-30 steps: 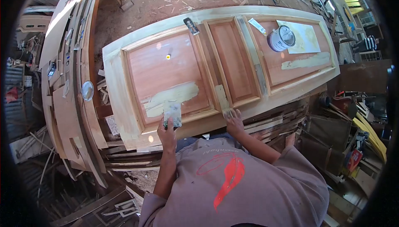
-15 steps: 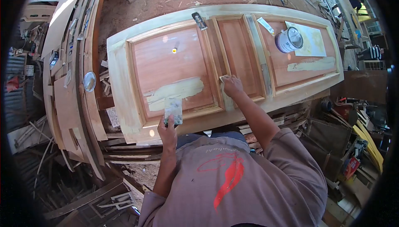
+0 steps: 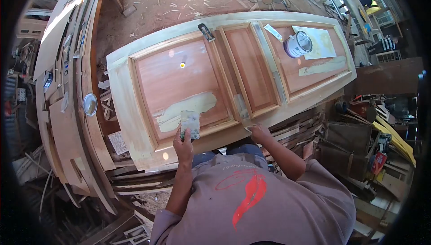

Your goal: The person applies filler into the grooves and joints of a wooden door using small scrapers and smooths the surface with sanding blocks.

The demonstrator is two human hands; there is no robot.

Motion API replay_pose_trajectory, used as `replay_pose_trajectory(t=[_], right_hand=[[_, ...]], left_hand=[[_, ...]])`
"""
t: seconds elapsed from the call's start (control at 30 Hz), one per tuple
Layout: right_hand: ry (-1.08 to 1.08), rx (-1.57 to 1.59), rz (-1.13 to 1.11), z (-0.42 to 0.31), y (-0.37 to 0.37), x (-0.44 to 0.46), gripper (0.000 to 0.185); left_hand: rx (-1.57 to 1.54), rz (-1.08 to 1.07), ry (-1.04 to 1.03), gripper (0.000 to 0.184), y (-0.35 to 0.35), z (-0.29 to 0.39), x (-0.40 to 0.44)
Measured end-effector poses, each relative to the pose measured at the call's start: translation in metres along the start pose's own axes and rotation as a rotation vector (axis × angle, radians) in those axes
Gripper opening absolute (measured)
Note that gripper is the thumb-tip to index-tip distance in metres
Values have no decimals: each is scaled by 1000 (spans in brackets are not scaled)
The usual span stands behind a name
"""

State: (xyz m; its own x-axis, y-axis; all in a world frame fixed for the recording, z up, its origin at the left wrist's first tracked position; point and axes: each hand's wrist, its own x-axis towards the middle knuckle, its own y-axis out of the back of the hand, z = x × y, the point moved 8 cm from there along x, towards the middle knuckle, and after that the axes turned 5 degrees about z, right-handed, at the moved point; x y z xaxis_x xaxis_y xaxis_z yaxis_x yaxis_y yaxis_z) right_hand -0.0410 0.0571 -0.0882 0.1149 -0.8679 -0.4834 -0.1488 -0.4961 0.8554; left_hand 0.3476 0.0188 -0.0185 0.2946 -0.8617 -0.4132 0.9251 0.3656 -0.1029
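A wooden panel door (image 3: pixel 122 99) lies flat in front of me, with pale putty smeared on its left panel and right panel. My left hand (image 3: pixel 183 148) grips a flat, rectangular putty-smeared plate (image 3: pixel 191 120) above the door's near left part, over the edge of the left smear. At the near edge of the door, by the bottom of the post left of the narrow middle panel, my right hand (image 3: pixel 260 134) is closed on a small scraper (image 3: pixel 248 129). Only the scraper's pale tip shows past the fingers. A grey-white filler streak (image 3: pixel 241 105) marks that post.
On the door's right panel stand an open can (image 3: pixel 297 45), a stained white sheet (image 3: pixel 324 43) and a tube (image 3: pixel 273 32). A dark packet (image 3: pixel 206 32) and a yellow-tipped small bottle (image 3: pixel 182 65) lie further left. A round lid (image 3: pixel 90 104) rests on planks at left.
My right hand has drawn the scraper toward me along the post, from mid-door to the near edge. My left hand still holds the plate. The view has shifted slightly.
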Motion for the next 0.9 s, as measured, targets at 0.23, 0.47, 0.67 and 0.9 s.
replay_pose_trajectory(t=[0.23,0.47,0.67,0.9], right_hand=[[-13,164,345,-19,82,104,44],[29,52,259,-36,83,144,33],[-23,34,107,-21,35,68,32],[0,-11,-104,0,14,29,43]], left_hand=[[56,-51,39,37,31,-12,21],[39,-39,64,35,33,-12,23],[-1,36,34,33,19,3,21],[25,193,-43,33,34,5,20]])
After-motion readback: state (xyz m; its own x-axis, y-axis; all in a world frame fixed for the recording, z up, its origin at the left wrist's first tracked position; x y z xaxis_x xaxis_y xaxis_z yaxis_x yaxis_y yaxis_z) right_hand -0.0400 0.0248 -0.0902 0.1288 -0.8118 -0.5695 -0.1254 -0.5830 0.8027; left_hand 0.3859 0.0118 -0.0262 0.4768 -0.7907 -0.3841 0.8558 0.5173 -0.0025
